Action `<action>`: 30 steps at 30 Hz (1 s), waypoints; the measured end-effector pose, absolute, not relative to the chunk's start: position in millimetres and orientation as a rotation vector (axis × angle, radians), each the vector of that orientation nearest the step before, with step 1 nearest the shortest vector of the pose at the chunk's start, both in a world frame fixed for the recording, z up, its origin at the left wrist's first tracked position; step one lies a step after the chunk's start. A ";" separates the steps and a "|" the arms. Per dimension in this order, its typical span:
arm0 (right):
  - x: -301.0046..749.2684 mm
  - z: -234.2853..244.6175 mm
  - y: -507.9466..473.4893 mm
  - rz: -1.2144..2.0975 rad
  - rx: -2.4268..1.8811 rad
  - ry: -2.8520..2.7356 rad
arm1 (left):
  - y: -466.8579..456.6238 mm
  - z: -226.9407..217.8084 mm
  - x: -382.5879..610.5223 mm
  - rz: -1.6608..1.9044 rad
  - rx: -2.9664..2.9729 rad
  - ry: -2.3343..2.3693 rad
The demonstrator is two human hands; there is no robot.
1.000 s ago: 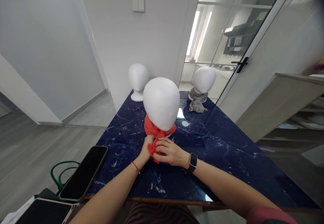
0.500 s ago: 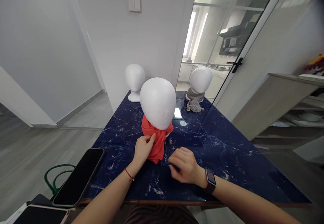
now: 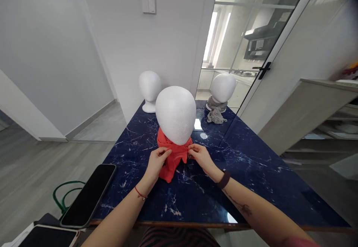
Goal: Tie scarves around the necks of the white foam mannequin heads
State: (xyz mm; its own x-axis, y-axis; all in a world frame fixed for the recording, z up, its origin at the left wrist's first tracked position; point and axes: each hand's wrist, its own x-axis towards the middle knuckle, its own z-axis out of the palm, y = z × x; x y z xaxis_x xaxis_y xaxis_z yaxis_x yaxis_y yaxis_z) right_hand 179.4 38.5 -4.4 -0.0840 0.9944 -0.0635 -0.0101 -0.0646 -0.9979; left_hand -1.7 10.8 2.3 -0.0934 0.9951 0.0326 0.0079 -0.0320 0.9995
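Observation:
A white foam mannequin head (image 3: 175, 113) stands in the middle of the dark blue marble table (image 3: 251, 180). A red scarf (image 3: 172, 157) is wrapped round its neck, with the ends hanging down onto the table. My left hand (image 3: 156, 162) pinches the scarf at its left front. On the other side, at the knot, my right hand (image 3: 200, 155) pinches the scarf too. Both hands have their fingers closed on the cloth.
Two more white foam heads stand at the far end: a bare one (image 3: 150, 89) on the left, and one (image 3: 222, 89) on the right wearing a grey scarf (image 3: 215, 113). A black phone (image 3: 88, 195) juts over the near left edge. A glass door is beyond on the right.
My right hand has come up from the table surface and taken hold of the scarf beside the knot. My left hand has stayed on the scarf's left side.

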 end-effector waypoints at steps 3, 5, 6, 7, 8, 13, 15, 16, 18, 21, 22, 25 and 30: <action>179.3 0.1 30.4 1.475 -1.150 -1.186 | 8.3 2.9 -3.0 1.307 1.369 1.425; 174.4 0.8 22.7 1.595 -1.084 -1.228 | 6.9 1.5 -2.1 1.248 1.495 1.510; 171.4 0.0 18.8 1.645 -1.057 -1.262 | 6.3 0.5 -1.4 1.209 1.522 1.512; 168.7 -1.1 15.3 1.695 -1.039 -1.296 | 5.9 -0.6 -0.6 1.179 1.515 1.488; 166.6 -2.2 12.3 1.754 -1.027 -1.324 | 5.7 -1.6 0.1 1.170 1.475 1.442; 177.9 4.4 11.2 1.992 -1.005 -1.589 | 8.5 -6.1 -1.1 1.238 1.225 1.247; 193.5 10.1 21.3 1.963 -0.993 -1.774 | 10.7 -7.1 -4.6 1.213 1.267 1.325; 202.6 11.6 28.7 1.905 -1.007 -1.836 | 12.1 -7.5 -6.9 1.213 1.299 1.388; 220.4 9.5 46.4 1.630 -1.117 -1.832 | 15.2 -7.9 -12.8 1.258 1.341 1.531; 236.6 -4.9 70.8 1.038 -1.280 -1.618 | 21.3 -9.0 -21.8 1.404 1.337 1.732; 237.7 -11.0 76.0 0.900 -1.291 -1.575 | 23.5 -9.7 -24.1 1.442 1.325 1.780; 229.4 -26.0 81.0 0.690 -1.252 -1.687 | 30.1 -13.3 -27.1 1.460 1.302 1.791; 207.8 -31.1 75.8 0.575 -1.235 -2.016 | 38.1 -20.3 -23.3 1.367 1.297 1.634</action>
State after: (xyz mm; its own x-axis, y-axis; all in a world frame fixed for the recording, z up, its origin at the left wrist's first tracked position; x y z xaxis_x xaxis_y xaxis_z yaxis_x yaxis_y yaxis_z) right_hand 207.8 75.8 -31.1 -0.3059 0.8939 0.3278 0.5863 0.4481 -0.6748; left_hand -23.3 38.1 -20.3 -0.3114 0.9431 0.1170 0.2820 -0.0259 0.9591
